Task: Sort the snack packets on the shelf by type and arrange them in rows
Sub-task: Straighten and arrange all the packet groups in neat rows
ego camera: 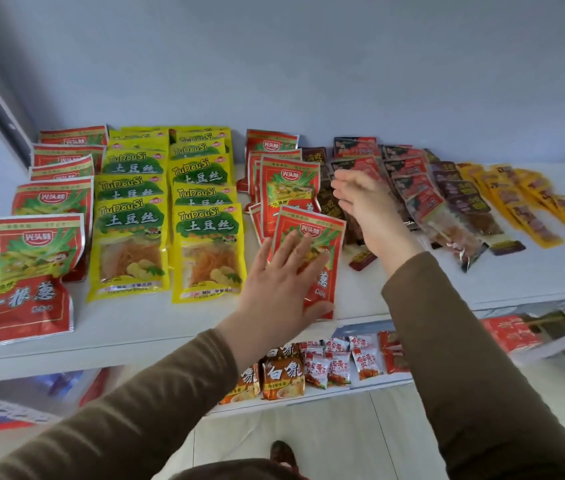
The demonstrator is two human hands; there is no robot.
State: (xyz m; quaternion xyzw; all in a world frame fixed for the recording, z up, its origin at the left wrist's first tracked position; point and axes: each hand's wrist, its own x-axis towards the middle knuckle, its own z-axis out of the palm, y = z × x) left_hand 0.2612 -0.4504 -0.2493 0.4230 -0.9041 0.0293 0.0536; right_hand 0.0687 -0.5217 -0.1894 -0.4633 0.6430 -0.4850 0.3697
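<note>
On the white shelf (142, 327), left of centre in the frame, 5 red foil snack packets (28, 271) form 1 row and 10 yellow-green potato-shred packets (128, 247) form 2 rows. At centre, the left hand (281, 289) presses flat, fingers straight and spread, on a red packet (312, 244). The right hand (367, 206) hovers edge-on above, fingers straight, holding nothing.
</note>
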